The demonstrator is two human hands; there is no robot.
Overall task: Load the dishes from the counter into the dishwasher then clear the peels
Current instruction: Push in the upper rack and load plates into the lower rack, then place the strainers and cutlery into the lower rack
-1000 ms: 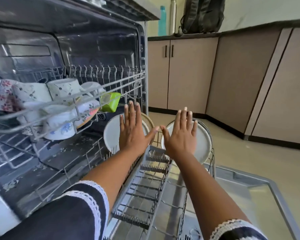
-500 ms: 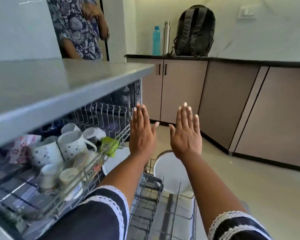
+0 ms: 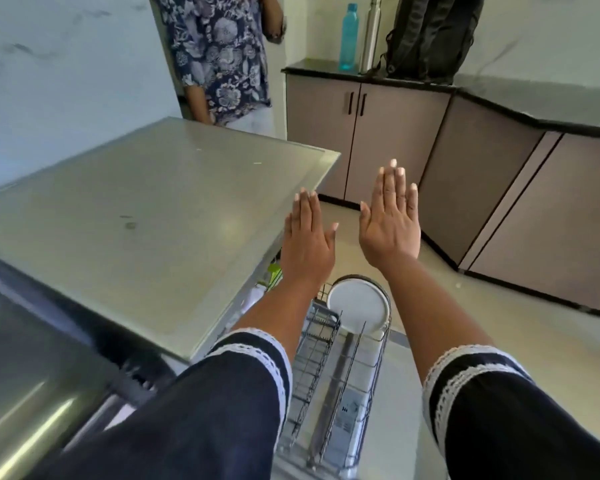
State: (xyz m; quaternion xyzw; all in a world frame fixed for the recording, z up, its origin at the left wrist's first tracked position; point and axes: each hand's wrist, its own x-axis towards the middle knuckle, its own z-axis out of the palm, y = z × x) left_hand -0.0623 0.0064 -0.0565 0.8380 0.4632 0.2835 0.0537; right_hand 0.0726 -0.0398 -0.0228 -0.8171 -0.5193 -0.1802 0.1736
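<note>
Both your left hand point(image 3: 307, 245) and your right hand point(image 3: 390, 230) are held out flat with straight fingers, each grip empty, in the air above the pulled-out lower rack point(image 3: 329, 344) of the dishwasher point(image 3: 153, 216). A white plate point(image 3: 359, 310) already stands on edge at the far end of that rack and a bit of green shows under the machine's top edge, so some loading looks done. No dishes or peels are in view from here, so you cannot tell how much remains on the counter, and the peels are probably still ahead.
</note>
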